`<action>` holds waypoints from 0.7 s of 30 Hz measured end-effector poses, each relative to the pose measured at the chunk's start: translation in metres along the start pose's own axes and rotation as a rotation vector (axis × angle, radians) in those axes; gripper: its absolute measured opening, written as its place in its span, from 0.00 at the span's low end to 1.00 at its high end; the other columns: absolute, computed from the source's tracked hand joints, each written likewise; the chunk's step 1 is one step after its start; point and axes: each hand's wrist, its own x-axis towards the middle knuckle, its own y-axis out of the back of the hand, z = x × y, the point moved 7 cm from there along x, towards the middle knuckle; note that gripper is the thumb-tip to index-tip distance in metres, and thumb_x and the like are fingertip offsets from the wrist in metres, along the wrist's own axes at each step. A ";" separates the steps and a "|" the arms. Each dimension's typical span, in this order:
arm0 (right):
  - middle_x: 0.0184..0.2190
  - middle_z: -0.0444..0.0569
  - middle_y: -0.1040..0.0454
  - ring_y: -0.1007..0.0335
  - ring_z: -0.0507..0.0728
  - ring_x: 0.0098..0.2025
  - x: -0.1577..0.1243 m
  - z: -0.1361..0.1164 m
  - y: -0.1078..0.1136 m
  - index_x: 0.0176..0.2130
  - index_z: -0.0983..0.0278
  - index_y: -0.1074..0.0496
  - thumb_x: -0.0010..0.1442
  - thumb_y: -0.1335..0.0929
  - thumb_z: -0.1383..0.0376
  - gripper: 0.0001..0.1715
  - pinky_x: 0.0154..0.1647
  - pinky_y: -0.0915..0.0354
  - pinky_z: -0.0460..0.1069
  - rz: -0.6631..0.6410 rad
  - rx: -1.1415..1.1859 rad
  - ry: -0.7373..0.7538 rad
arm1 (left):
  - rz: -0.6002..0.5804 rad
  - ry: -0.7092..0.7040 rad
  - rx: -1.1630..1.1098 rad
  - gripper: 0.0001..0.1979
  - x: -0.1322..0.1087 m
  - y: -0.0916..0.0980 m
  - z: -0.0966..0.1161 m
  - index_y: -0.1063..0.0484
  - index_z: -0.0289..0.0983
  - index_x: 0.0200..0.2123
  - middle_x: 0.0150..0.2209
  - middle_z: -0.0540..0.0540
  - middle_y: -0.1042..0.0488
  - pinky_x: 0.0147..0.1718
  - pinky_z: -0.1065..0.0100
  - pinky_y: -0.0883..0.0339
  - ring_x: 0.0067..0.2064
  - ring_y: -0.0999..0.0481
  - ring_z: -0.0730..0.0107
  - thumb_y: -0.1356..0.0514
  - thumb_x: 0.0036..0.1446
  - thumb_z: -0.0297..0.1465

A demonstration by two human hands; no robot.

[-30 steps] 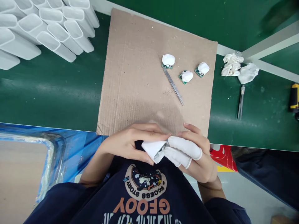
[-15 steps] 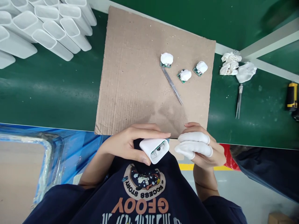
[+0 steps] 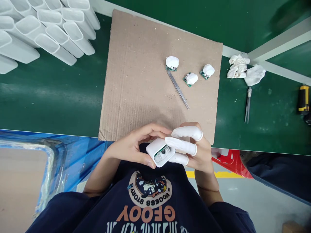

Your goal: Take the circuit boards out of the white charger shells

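My left hand (image 3: 137, 144) grips a white plastic housing (image 3: 153, 149), thumb along its near side. Its open end faces up toward me, and a green circuit board (image 3: 162, 152) with parts shows inside. My right hand (image 3: 193, 147) wears white finger cots and closes on the housing's right side, fingertips at the rim. Beyond the hands, on a cardboard sheet (image 3: 136, 64), lie metal tweezers (image 3: 178, 90). Near them are three small circuit boards topped with white lumps: one on the left (image 3: 172, 63), one in the middle (image 3: 190, 79) and one on the right (image 3: 207, 71).
Several white tube-shaped housings (image 3: 60, 48) stand in a group at the upper left of the green table (image 3: 60, 97). To the right lie crumpled finger cots (image 3: 238, 66), another pair of tweezers (image 3: 247, 105) and a yellow-black tool (image 3: 303, 98). Below the table edge is a red stool (image 3: 230, 163).
My right hand has moved left, and its covered fingers now touch the housing. The housing has turned slightly in my left hand, with its opening tilted more toward me.
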 end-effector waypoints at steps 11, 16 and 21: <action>0.37 0.50 0.28 0.30 0.58 0.40 -0.009 -0.006 0.006 0.55 0.62 0.26 0.63 0.30 0.69 0.20 0.36 0.25 0.56 0.297 -0.001 0.099 | 0.130 -0.136 0.098 0.40 0.000 0.000 0.008 0.38 0.46 0.60 0.48 0.43 0.21 0.46 0.66 0.23 0.49 0.19 0.59 0.25 0.45 0.31; 0.37 0.48 0.29 0.31 0.56 0.38 -0.013 -0.012 0.003 0.54 0.61 0.26 0.61 0.30 0.72 0.22 0.39 0.23 0.57 0.392 -0.063 0.045 | 0.213 -0.223 0.150 0.36 -0.005 -0.005 0.009 0.38 0.45 0.58 0.50 0.41 0.22 0.46 0.63 0.23 0.50 0.20 0.58 0.27 0.49 0.30; 0.37 0.47 0.29 0.30 0.55 0.38 -0.015 -0.022 -0.001 0.49 0.62 0.25 0.62 0.31 0.73 0.15 0.42 0.22 0.58 0.370 -0.077 0.031 | 0.286 -0.289 0.255 0.32 -0.012 -0.005 0.009 0.37 0.45 0.57 0.51 0.40 0.23 0.43 0.62 0.22 0.51 0.21 0.57 0.28 0.51 0.31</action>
